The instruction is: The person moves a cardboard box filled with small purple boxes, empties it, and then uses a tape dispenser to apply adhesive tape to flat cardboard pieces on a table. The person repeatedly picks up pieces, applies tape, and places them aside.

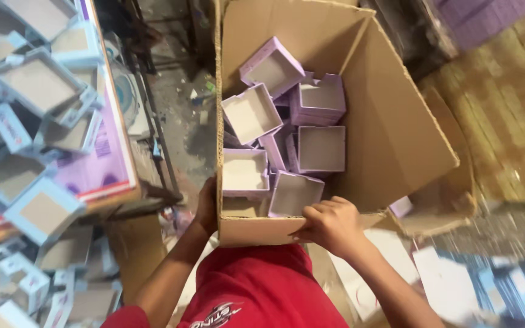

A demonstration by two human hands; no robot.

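Note:
A large brown cardboard carton (390, 121) stands open in front of me, tilted toward me. Inside it lie several small lilac box halves (317, 100) with pale insides, piled loosely at different angles. My right hand (330, 226) grips the near rim of the carton, fingers curled over the edge beside one lilac box half (293, 193). My left hand (206, 206) presses against the carton's outer left corner, mostly hidden behind the cardboard. Below the carton I see my red shirt (250, 291).
A table (120, 176) on the left is heaped with several pale blue box halves (37, 85). More blue and white box parts (505, 285) lie at the lower right. Cardboard sheets (505, 103) sit at the right, with a littered floor gap (183, 115) between table and carton.

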